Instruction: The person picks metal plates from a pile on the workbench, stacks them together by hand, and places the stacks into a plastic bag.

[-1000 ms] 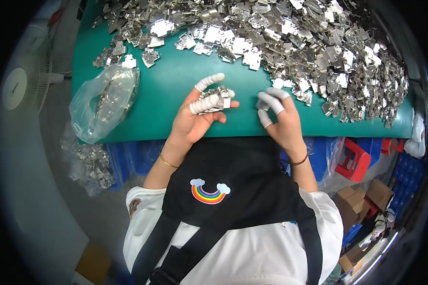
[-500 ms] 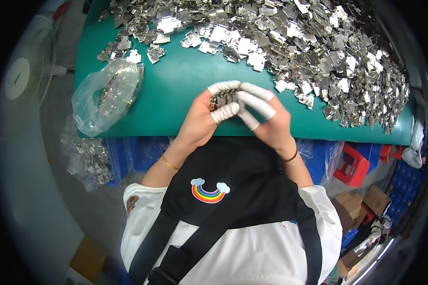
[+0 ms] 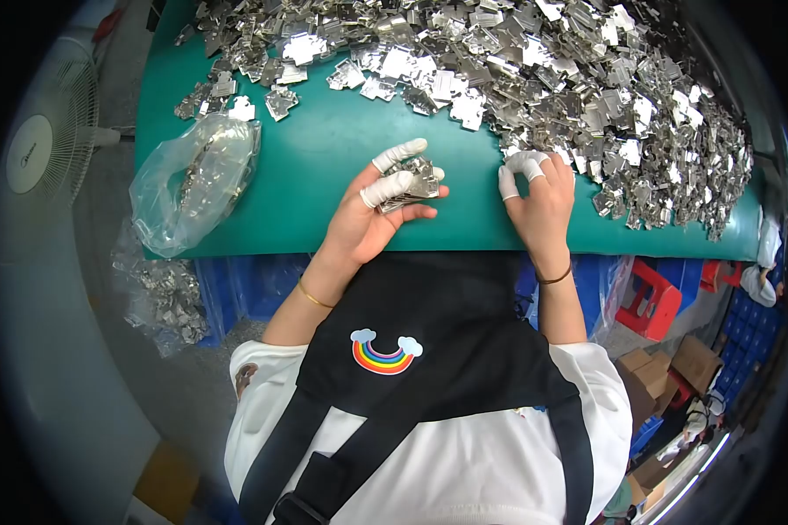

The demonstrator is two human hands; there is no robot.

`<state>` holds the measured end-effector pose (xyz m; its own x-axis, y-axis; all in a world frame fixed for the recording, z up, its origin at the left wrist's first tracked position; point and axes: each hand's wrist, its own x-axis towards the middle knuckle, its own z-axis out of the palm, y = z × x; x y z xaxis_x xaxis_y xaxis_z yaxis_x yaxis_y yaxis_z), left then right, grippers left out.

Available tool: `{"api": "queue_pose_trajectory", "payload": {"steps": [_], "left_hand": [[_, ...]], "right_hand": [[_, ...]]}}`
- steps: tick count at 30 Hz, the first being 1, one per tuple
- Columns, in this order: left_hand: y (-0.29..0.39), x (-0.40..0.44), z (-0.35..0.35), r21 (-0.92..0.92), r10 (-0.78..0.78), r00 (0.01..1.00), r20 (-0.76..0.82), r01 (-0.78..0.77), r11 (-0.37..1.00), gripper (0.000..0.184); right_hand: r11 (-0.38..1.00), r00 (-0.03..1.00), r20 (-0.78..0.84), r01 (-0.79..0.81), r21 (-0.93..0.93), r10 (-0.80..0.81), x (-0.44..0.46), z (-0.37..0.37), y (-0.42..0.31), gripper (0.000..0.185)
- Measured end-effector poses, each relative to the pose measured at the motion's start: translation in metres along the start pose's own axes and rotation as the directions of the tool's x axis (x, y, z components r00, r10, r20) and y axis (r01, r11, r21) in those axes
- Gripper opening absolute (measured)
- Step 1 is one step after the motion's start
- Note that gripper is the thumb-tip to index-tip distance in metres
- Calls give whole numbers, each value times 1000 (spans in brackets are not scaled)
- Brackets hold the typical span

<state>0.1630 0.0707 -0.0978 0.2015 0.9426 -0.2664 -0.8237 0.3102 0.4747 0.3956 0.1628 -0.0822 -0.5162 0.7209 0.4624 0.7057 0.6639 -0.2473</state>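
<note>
My left hand [image 3: 368,206] is closed around a small stack of shiny stamped metal pieces [image 3: 422,182], held above the green tabletop. White finger cots cover the thumb and some fingertips. To the right, my right hand [image 3: 543,197] reaches to the near edge of a large pile of loose metal pieces [image 3: 587,114]. Its fingers, also in white cots, bend down with their tips close to the thumb. What lies between those tips is too small to make out.
A clear plastic bag [image 3: 162,197] with metal pieces lies at the left of the green table [image 3: 324,131]. Another bag of pieces [image 3: 171,293] sits below the table edge. A fan [image 3: 39,153] stands at far left, and a red stool [image 3: 650,302] at right.
My hands have moved apart. The right hand has left the stack and gone right to the pile's edge. The left hand keeps the metal pieces, now more tilted and visible.
</note>
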Motion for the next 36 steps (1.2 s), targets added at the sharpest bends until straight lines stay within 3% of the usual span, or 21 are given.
{"api": "queue_pose_trajectory", "payload": {"steps": [3, 5, 9, 10, 11, 12, 14, 15, 18, 19, 21, 22, 23, 24, 25, 27, 28, 29, 30, 33, 36], "left_hand": [[2, -3, 4, 51, 19, 998, -54, -16, 999, 53], [0, -2, 1, 13, 41, 999, -30, -40, 999, 43], [0, 0, -1, 10, 30, 999, -18, -30, 999, 43], [0, 0, 2, 56, 29, 999, -42, -27, 998, 47], [0, 0, 5, 102, 28, 997, -66, -21, 995, 50], [-1, 0, 6, 102, 27, 998, -65, -20, 995, 50], [-2, 1, 9, 104, 74, 995, -61, -67, 992, 50], [-1, 1, 10, 104, 75, 995, -61, -68, 992, 50], [4, -3, 14, 6, 96, 995, -37, -96, 995, 45], [6, -5, 16, 49, 113, 992, -52, -110, 993, 46], [6, -5, 18, 93, 129, 990, -65, -123, 988, 47], [1, -3, 18, 242, 200, 976, -83, -175, 954, 48], [-3, -2, 17, 387, 271, 958, -90, -217, 896, 48], [-6, 1, 10, 455, 289, 956, -43, -239, 858, 48], [-6, 3, 4, 364, 261, 963, -73, -217, 906, 48], [0, 2, -6, 204, 195, 977, -92, -173, 964, 47], [3, 1, -10, 205, 196, 976, -92, -174, 963, 47], [5, -1, -12, 94, 165, 983, -77, -157, 983, 46], [7, -1, -14, -18, 136, 989, -58, -137, 990, 45], [8, -4, -15, -60, 135, 990, -50, -138, 989, 45], [10, -5, -19, -141, 133, 991, -31, -136, 981, 46]], "right_hand": [[993, 997, -10, -77, 95, 78, 2, 1, -3, 17], [996, 997, -2, -79, 41, 79, 3, -1, -4, 17], [997, 997, 30, -66, -44, 67, -2, 1, 0, 14], [912, 950, 113, -311, 269, 290, 0, -3, -5, 11], [675, 850, 259, -523, 521, 458, 1, -7, -9, 10], [351, 755, 456, -635, 688, 471, 2, -10, -11, 11], [-337, 703, 660, -574, 746, 265, 3, -4, -14, 13], [-527, 707, 688, -528, 666, 162, 0, 2, -16, 16], [-674, 638, 763, -519, 525, 104, 3, 8, -31, 17], [-675, 637, 765, -523, 521, 97, 2, 9, -33, 17], [-408, 714, 669, -558, 723, 209, 1, 12, -37, 15], [102, 740, 583, -644, 758, 336, 2, 9, -47, 11], [359, 875, 379, -472, 805, 300, 4, 12, -60, 9], [681, 963, 232, -259, 685, 133, 14, 4, -69, 10], [678, 978, 176, -203, 707, 109, 14, 6, -71, 11], [486, 887, 422, -457, 745, 188, 25, 5, -59, 11], [720, 960, 226, -275, 637, 166, 33, 7, -53, 13], [933, 999, -8, -30, 358, 35, 39, 18, -40, 16], [993, 999, -23, 42, 111, -39, 48, 15, -33, 19], [986, 989, 34, 149, -75, -147, 56, 25, -10, 21], [977, 976, 50, 209, 30, -210, 52, 23, 0, 20]]}}
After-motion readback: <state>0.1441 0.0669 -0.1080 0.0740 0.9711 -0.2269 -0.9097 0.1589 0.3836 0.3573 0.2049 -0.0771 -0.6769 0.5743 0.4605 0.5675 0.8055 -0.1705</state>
